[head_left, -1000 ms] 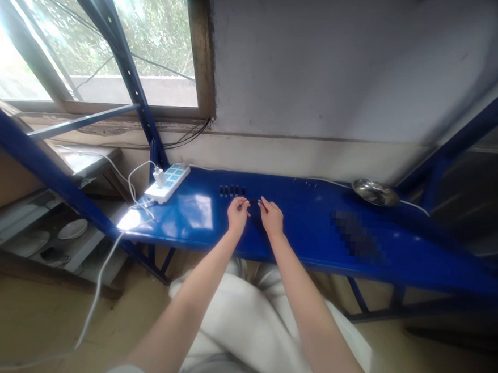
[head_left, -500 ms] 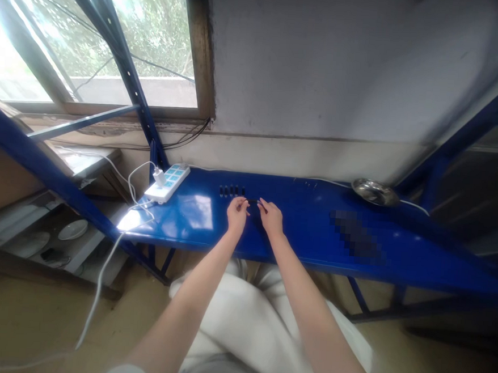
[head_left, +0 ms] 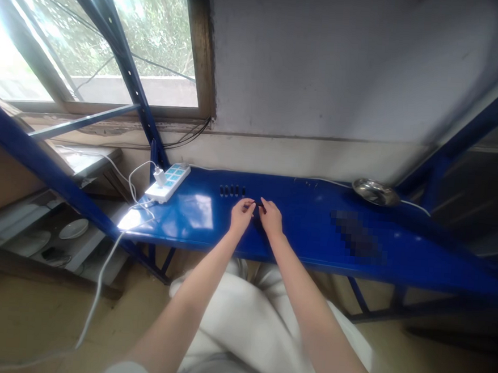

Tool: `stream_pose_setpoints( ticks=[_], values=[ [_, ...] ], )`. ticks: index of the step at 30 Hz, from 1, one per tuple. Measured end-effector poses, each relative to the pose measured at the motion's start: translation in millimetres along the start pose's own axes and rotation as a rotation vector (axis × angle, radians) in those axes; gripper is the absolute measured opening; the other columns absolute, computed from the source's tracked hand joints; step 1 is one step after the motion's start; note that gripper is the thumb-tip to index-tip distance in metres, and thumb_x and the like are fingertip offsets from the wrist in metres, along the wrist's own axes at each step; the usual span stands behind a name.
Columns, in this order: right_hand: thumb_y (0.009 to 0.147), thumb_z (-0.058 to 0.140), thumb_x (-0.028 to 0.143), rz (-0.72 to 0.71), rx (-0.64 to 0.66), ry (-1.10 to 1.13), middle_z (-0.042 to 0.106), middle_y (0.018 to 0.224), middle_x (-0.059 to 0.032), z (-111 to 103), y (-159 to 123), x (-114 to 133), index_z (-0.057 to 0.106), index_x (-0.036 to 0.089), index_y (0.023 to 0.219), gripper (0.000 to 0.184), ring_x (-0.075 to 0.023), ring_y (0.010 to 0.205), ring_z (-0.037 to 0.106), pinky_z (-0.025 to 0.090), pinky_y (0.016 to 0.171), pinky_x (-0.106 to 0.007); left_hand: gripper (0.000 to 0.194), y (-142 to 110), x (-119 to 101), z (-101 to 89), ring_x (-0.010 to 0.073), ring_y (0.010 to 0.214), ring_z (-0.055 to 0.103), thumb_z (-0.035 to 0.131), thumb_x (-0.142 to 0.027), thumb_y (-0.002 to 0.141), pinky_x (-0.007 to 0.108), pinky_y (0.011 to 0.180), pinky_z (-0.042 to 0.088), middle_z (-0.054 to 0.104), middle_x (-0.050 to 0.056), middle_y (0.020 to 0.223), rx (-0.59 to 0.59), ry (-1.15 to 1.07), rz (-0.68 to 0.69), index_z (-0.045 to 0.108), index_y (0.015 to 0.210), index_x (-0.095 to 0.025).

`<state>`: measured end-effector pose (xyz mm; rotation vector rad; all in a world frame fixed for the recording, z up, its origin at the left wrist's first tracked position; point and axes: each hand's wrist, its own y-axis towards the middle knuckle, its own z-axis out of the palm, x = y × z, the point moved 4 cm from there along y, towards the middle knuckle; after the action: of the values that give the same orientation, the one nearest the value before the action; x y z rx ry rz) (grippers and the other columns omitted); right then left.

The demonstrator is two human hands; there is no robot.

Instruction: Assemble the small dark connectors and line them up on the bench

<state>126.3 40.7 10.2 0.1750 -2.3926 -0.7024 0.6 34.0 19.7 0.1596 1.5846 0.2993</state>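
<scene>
We have a small dark piece between our two hands, just above the table; its full shape is hidden by our fingers. The left hand pinches its left end and the right hand meets its right end, both with fingers drawn in narrow; whether the two grips bear on one part or two, we cannot tell. We judge it light and fairly stiff, perhaps smooth enough to slip or roll, so we would hold it by the ends, fingertips only, with gentle pressure. How fragile it is, we cannot tell. A row of similar pieces stands just beyond the left hand, near enough for our knuckles to brush. Blue surface shows from the row across to the power strip and, on the right, out to a blurred dark patch. Tiny bits lie by the back edge, with a metal dish farther right. The front edge runs beneath our forearms.
</scene>
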Motion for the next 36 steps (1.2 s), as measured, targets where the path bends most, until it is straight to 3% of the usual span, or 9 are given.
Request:
stream_pose_setpoints(
  ticks=[4,19,23,29,36],
  values=[
    [0.082,0.039,0.017,0.012,-0.003,0.042,0.060,0.108,-0.0139,0,0,1,0.051,0.011,0.124,0.044,-0.0219,0.091,0.059,0.048,0.083,-0.037,0.021,0,0,1.4,0.0069,0.054,0.054,0.061,-0.030,0.075,0.021,0.055,0.046,0.061,0.004,0.078,0.049,0.005,-0.022,0.063,0.089,-0.015],
    [0.081,0.040,0.020,0.014,0.040,0.067,0.061,0.109,-0.0144,0,-1,5,0.050,0.012,0.120,0.041,-0.0226,0.091,0.060,0.047,0.084,-0.039,0.022,1,1,1.0,0.0082,0.056,0.055,0.061,-0.029,0.074,0.022,0.057,0.047,0.061,0.003,0.078,0.052,-0.006,-0.029,0.063,0.090,-0.015],
    [0.084,0.039,0.024,0.071,0.066,0.076,0.060,0.102,-0.0141,1,-1,7,0.052,0.012,0.109,0.031,-0.0213,0.084,0.059,0.048,0.074,-0.035,0.027,2,1,-0.8,0.0079,0.054,0.054,0.064,-0.032,0.071,0.022,0.056,0.046,0.062,0.003,0.076,0.032,-0.060,-0.075,0.064,0.091,-0.015],
    [0.087,0.037,0.029,0.013,0.034,0.066,0.055,0.099,-0.0118,-4,2,13,0.056,0.017,0.091,0.023,-0.0184,0.078,0.056,0.044,0.063,-0.028,0.033,2,2,-3.8,0.0070,0.053,0.053,0.059,-0.038,0.074,0.020,0.051,0.041,0.063,0.004,0.076,-0.033,-0.150,-0.118,0.063,0.097,-0.015],
    [0.081,0.048,0.031,0.250,0.074,0.136,0.063,0.078,-0.0065,13,24,-10,0.056,0.017,0.084,0.017,-0.0189,0.070,0.057,0.045,0.064,-0.031,0.022,2,5,-5.3,0.0068,0.050,0.051,0.054,-0.033,0.076,0.019,0.047,0.036,0.060,0.004,0.068,-0.087,-0.209,-0.177,0.061,0.077,-0.012]
  ],
)
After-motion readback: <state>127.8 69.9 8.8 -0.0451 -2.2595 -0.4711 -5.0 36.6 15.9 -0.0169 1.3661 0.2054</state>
